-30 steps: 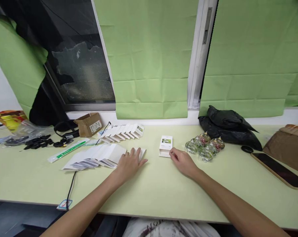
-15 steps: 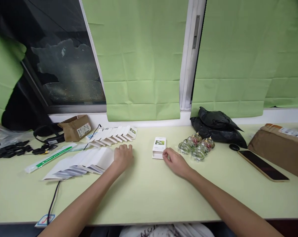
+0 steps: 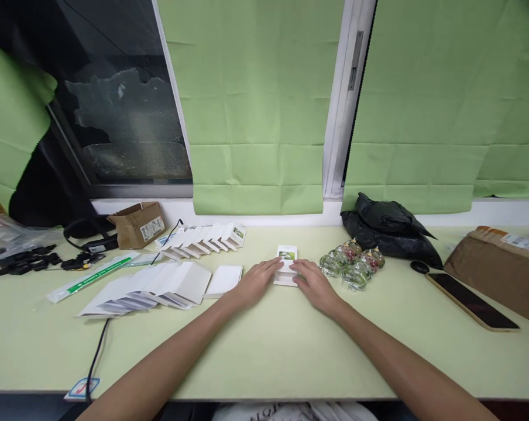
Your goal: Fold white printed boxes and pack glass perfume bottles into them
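Now both hands are meeting on a small white box (image 3: 286, 266) lying flat on the pale green surface (image 3: 268, 345). Left hand (image 3: 256, 282) is resting its fingertips against the box's left edge, fingers loosely spread, while right hand (image 3: 313, 284) is touching the box's right edge in the same way. Neither hand is wrapping around the box; whether the fingers are pinching it or only pressing its sides cannot be told. A green picture is showing on the box's far end, just beyond the fingertips.

Just left of the left hand, a flat white card (image 3: 223, 280) is lying alone, and further left a fanned row of white sleeves (image 3: 153, 287) is overlapping along the surface. Beyond those, toward the wall, a second fan of small boxes (image 3: 205, 238) is leaning in a line, with a brown carton (image 3: 138, 224) beside it. Just right of the right hand, a cluster of clear glass bottles (image 3: 353, 264) is standing close together, near but not touching the fingers. Behind them a black bag (image 3: 390, 231) is slumping against the sill. Well to the right, a dark phone (image 3: 471, 300) is lying beside a brown parcel (image 3: 501, 266).
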`<state>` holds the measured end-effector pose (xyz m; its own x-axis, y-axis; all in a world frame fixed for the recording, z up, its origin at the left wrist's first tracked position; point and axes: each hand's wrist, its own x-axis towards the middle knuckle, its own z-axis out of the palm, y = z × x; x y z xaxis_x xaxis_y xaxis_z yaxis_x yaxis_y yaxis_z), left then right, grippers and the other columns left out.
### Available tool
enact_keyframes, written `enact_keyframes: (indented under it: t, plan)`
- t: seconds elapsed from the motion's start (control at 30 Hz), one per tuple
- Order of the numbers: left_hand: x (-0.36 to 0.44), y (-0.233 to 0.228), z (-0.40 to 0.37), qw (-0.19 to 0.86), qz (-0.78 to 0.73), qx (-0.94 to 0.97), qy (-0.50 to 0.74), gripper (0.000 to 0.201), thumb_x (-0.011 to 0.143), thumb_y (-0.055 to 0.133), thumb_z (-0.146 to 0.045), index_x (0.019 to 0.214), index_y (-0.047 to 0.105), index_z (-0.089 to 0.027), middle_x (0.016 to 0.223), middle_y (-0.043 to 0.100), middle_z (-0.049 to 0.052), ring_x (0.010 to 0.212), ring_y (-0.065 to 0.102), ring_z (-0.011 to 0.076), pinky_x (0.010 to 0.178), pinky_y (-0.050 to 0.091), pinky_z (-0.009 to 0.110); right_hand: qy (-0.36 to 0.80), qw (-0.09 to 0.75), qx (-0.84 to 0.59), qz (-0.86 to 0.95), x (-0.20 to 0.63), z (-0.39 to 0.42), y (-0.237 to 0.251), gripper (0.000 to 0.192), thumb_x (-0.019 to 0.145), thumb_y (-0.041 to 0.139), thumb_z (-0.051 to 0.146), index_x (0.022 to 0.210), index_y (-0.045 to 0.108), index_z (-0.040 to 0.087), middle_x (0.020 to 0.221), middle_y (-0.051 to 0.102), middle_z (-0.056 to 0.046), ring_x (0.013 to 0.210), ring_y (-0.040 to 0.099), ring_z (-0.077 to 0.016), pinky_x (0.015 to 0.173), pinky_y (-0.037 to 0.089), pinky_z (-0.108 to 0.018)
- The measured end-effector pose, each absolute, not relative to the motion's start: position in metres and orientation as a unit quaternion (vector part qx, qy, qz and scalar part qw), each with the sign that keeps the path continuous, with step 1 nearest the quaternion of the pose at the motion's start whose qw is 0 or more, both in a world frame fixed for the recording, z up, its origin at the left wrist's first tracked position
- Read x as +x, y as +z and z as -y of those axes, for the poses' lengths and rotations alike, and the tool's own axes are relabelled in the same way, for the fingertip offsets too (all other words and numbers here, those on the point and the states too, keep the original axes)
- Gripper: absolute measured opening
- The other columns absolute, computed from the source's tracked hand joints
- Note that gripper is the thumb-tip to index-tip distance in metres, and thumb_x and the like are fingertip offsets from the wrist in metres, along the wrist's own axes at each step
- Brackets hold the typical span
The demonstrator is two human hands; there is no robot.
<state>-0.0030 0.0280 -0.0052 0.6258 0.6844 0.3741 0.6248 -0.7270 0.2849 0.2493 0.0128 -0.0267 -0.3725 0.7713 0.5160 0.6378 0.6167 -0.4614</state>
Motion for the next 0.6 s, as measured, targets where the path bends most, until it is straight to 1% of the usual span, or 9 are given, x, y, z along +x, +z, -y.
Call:
enact_keyframes:
  t: [0.1, 0.2, 0.3, 0.4, 0.5, 0.57, 0.6]
  plan:
    - [-0.002, -0.010, -0.023, 0.059, -0.371, 0.893, 0.248, 0.044, 0.105, 0.045, -0.026, 0.147, 0.052, -0.029, 0.160, 0.047, 0.004, 0.146, 0.046, 0.0245, 0.120, 0.040, 0.046, 0.098, 0.364, -0.414, 0.829, 0.249, -0.009, -0.021, 0.027, 0.098, 0.056, 0.016, 0.122, 0.064, 0.027, 0.130, 0.063, -0.008, 0.126, 0.053, -0.0272, 0.109, 0.044, -0.047]
    - [0.000, -0.007, -0.015, 0.083, -0.382, 0.881, 0.266, 0.034, 0.105, 0.047, -0.029, 0.137, 0.058, -0.028, 0.154, 0.053, 0.005, 0.138, 0.054, 0.0253, 0.115, 0.045, 0.044, 0.110, 0.362, -0.414, 0.828, 0.249, -0.002, -0.013, 0.022, 0.099, 0.054, 0.017, 0.116, 0.062, 0.027, 0.120, 0.066, -0.006, 0.118, 0.057, -0.0265, 0.103, 0.046, -0.044]
    - [0.005, -0.003, -0.008, 0.121, -0.388, 0.863, 0.299, 0.030, 0.104, 0.047, -0.028, 0.132, 0.058, -0.029, 0.146, 0.057, 0.004, 0.129, 0.060, 0.0237, 0.108, 0.050, 0.039, 0.124, 0.365, -0.416, 0.823, 0.250, 0.007, -0.004, 0.021, 0.099, 0.052, 0.016, 0.115, 0.059, 0.027, 0.118, 0.064, -0.005, 0.111, 0.058, -0.0241, 0.098, 0.048, -0.040]
    - [0.009, -0.003, -0.004, 0.155, -0.397, 0.843, 0.327, 0.028, 0.103, 0.047, -0.025, 0.128, 0.059, -0.029, 0.135, 0.061, 0.005, 0.108, 0.067, 0.0216, 0.096, 0.054, 0.036, 0.119, 0.358, -0.390, 0.840, 0.251, 0.014, 0.004, 0.020, 0.098, 0.048, 0.013, 0.106, 0.061, 0.027, 0.115, 0.063, -0.005, 0.110, 0.058, -0.0228, 0.097, 0.047, -0.037]
    - [0.011, -0.004, -0.003, 0.181, -0.401, 0.830, 0.343, 0.026, 0.101, 0.049, -0.024, 0.124, 0.062, -0.028, 0.127, 0.063, 0.005, 0.093, 0.066, 0.0198, 0.087, 0.055, 0.035, 0.123, 0.343, -0.368, 0.855, 0.253, 0.018, 0.008, 0.012, 0.097, 0.058, 0.019, 0.106, 0.062, 0.027, 0.116, 0.062, -0.005, 0.112, 0.057, -0.0237, 0.098, 0.047, -0.037]
    - [0.011, -0.005, -0.004, 0.197, -0.397, 0.825, 0.350, 0.026, 0.100, 0.050, -0.024, 0.123, 0.063, -0.027, 0.127, 0.063, 0.006, 0.090, 0.066, 0.0194, 0.085, 0.055, 0.035, 0.121, 0.340, -0.364, 0.859, 0.254, 0.017, 0.007, 0.013, 0.096, 0.063, 0.022, 0.109, 0.061, 0.027, 0.117, 0.061, -0.005, 0.110, 0.058, -0.0240, 0.096, 0.048, -0.037]
    - [0.010, -0.005, -0.005, 0.205, -0.394, 0.824, 0.350, 0.027, 0.100, 0.050, -0.024, 0.123, 0.064, -0.027, 0.129, 0.062, 0.006, 0.091, 0.066, 0.0194, 0.085, 0.055, 0.036, 0.116, 0.342, -0.363, 0.859, 0.255, 0.016, 0.005, 0.014, 0.097, 0.063, 0.022, 0.110, 0.061, 0.027, 0.117, 0.061, -0.006, 0.109, 0.058, -0.0237, 0.095, 0.048, -0.037]
